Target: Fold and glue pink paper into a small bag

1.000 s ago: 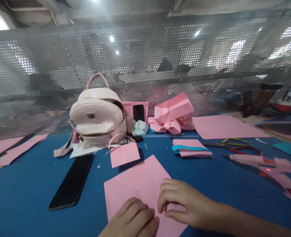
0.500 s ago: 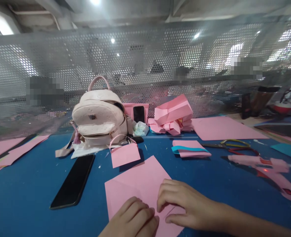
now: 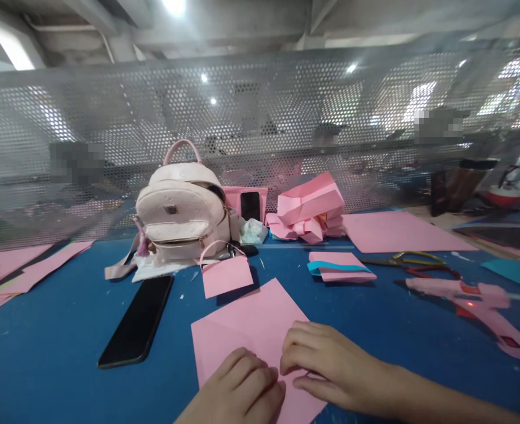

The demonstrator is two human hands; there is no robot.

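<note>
A pink paper sheet (image 3: 251, 324) lies on the blue table (image 3: 56, 353) near the front edge. My left hand (image 3: 237, 391) rests on its near part with the fingers curled down against the paper. My right hand (image 3: 330, 365) presses on the sheet's right side, thumb and fingers bent together at a fold. Both hands touch only the sheet.
A black phone (image 3: 138, 321) lies left of the sheet. Behind stand a small pink paper bag (image 3: 227, 275), a pale pink backpack (image 3: 180, 209), crumpled pink paper (image 3: 310, 206), a folded pink-and-teal piece (image 3: 339, 266), scissors (image 3: 412, 262) and a pink glue gun (image 3: 476, 300). A perforated metal screen (image 3: 260, 118) closes the back.
The view has shifted slightly, so everything sits a little further right. My right hand has drawn its fingers in along the fold; the left hand stays on the sheet.
</note>
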